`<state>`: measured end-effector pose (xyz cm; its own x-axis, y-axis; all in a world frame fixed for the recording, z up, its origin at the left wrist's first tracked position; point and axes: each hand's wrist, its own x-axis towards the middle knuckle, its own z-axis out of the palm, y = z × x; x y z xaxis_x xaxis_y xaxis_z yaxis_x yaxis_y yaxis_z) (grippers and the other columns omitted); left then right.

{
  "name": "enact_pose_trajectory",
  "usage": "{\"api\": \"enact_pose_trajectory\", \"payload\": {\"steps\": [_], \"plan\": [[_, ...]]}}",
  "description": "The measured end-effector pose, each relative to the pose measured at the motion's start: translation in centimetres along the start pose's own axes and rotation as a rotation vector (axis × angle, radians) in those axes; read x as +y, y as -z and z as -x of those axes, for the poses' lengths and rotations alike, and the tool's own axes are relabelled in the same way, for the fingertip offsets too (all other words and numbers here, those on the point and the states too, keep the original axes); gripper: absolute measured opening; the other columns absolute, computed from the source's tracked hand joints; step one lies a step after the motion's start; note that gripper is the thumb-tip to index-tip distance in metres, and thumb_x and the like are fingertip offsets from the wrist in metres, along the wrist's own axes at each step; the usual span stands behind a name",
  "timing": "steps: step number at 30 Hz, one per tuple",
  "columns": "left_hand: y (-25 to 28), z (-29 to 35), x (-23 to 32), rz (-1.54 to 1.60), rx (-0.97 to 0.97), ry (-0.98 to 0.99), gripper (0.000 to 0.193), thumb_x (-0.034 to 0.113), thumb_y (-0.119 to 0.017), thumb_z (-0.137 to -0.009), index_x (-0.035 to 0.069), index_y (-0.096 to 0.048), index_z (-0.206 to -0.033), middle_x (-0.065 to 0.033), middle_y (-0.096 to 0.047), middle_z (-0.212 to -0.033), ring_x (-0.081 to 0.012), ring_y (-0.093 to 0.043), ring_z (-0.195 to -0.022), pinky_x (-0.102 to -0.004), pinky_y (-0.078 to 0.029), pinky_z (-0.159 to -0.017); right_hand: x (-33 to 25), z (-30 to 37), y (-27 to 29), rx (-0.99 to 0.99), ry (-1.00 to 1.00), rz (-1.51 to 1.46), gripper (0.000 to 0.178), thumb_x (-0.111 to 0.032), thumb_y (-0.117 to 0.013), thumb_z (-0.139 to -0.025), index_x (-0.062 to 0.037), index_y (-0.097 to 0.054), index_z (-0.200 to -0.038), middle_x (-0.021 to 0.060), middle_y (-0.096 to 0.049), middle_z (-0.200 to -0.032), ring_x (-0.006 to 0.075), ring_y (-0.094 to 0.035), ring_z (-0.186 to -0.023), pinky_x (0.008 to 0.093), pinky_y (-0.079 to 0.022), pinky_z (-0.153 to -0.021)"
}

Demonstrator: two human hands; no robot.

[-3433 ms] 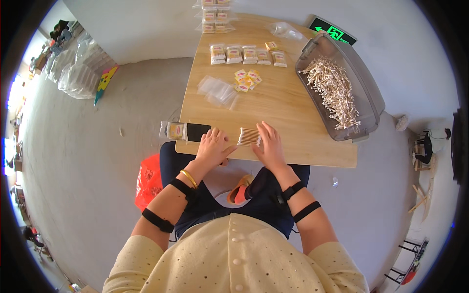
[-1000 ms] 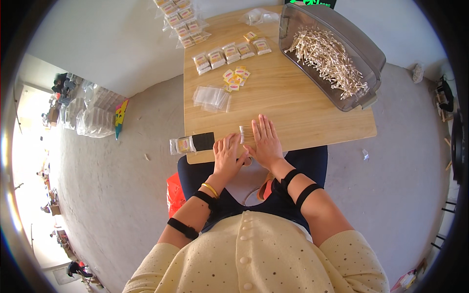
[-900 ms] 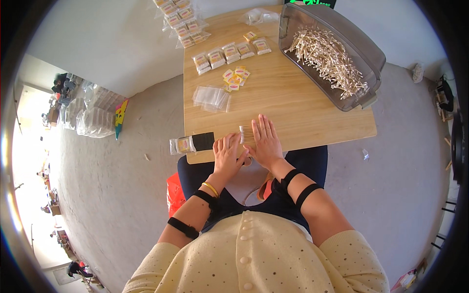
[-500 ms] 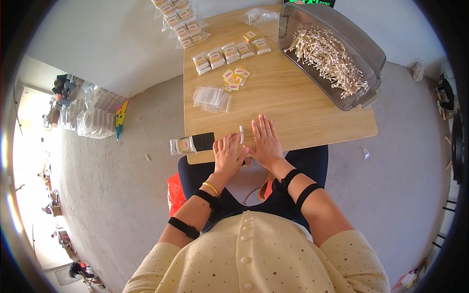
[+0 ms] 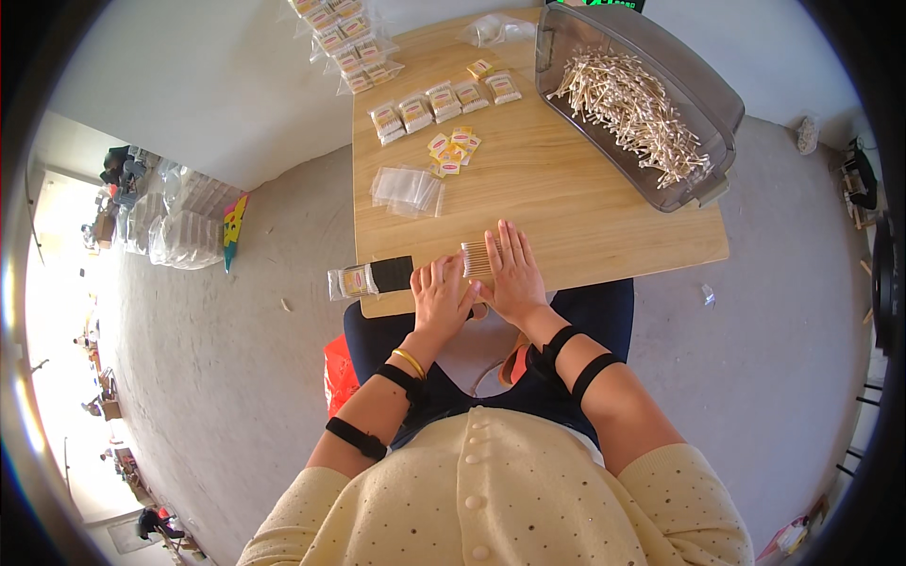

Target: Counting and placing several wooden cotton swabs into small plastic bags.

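At the near edge of the table, a row of cotton swabs lies side by side between my hands. Stretched fingers of my right hand rest flat along the row's right side and cover part of it. My left hand lies at the row's left end, fingers apart and slightly bent, thumb close to the right thumb. Left of it is a flat black sleeve. A clear bag with swabs and a yellow-white label adjoins the sleeve and sticks out past the table's left edge.
Farther back lie empty clear bags, loose label cards and a row of filled swab packs. More packs are stacked at the back left. A large grey bin of loose swabs stands at the right of the wooden table.
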<state>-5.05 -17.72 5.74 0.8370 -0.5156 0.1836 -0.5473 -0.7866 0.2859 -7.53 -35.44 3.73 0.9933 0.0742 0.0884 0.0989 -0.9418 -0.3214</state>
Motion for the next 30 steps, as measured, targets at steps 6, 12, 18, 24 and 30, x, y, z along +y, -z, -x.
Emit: {"api": "enact_pose_trajectory", "payload": {"steps": [6, 12, 18, 24, 30], "plan": [[-0.1, -0.9, -0.1, -0.036, -0.043, 0.0, 0.063, 0.043, -0.058, -0.099, 0.007, -0.047, -0.149, -0.0144, -0.054, -0.128, -0.0324, -0.05, -0.121, -0.0529, -0.028, -0.113, 0.1, 0.0, 0.0, -0.007, -0.003, 0.032, 0.093, -0.052, -0.061, -0.093, 0.0044, -0.025, -0.159, 0.0275, -0.018, -0.167, 0.0376, -0.013, -0.158, 0.0458, -0.01, -0.129], [1.2, -0.5, -1.1, 0.064, 0.015, 0.116, 0.059, 0.042, -0.058, -0.099, 0.008, -0.048, -0.147, -0.0157, -0.056, -0.13, -0.0337, -0.05, -0.126, -0.0541, -0.028, -0.113, -0.5, -0.3, 0.2, -0.023, -0.003, 0.027, 0.092, -0.052, -0.061, -0.094, 0.0041, -0.026, -0.158, 0.0275, -0.02, -0.166, 0.0383, -0.017, -0.156, 0.0469, -0.012, -0.129], [4.7, 1.8, -10.0, 0.104, 0.163, 0.534, 0.049, 0.038, -0.059, -0.101, 0.008, -0.053, -0.139, -0.0173, -0.056, -0.134, -0.0354, -0.049, -0.131, -0.0537, -0.028, -0.115, 0.4, 0.0, -0.3, 0.014, -0.019, 0.075, 0.09, -0.053, -0.058, -0.096, 0.0032, -0.025, -0.159, 0.0279, -0.021, -0.165, 0.0386, -0.018, -0.156, 0.0493, -0.011, -0.129], [2.9, 7.7, -23.2, 0.26, 0.424, 0.897, 0.055, 0.047, -0.057, -0.102, 0.004, -0.054, -0.137, -0.0185, -0.063, -0.122, -0.0326, -0.058, -0.12, -0.0471, -0.043, -0.103, -6.3, -2.6, -2.6, -0.08, 0.094, 0.119, 0.085, -0.051, -0.053, -0.099, -0.0001, -0.025, -0.16, 0.0232, -0.02, -0.167, 0.0357, -0.015, -0.157, 0.0483, -0.009, -0.129], [2.4, 4.1, -22.6, 0.798, 0.211, 1.156, 0.063, 0.059, -0.054, -0.101, -0.002, -0.067, -0.105, -0.0141, -0.069, -0.083, -0.0244, -0.07, -0.076, -0.0423, -0.055, -0.068, -11.3, -5.2, -6.0, -0.051, 0.138, 0.07, 0.079, -0.048, -0.051, -0.1, -0.0036, -0.026, -0.161, 0.0199, -0.02, -0.168, 0.0322, -0.014, -0.158, 0.0484, -0.008, -0.129]]}}
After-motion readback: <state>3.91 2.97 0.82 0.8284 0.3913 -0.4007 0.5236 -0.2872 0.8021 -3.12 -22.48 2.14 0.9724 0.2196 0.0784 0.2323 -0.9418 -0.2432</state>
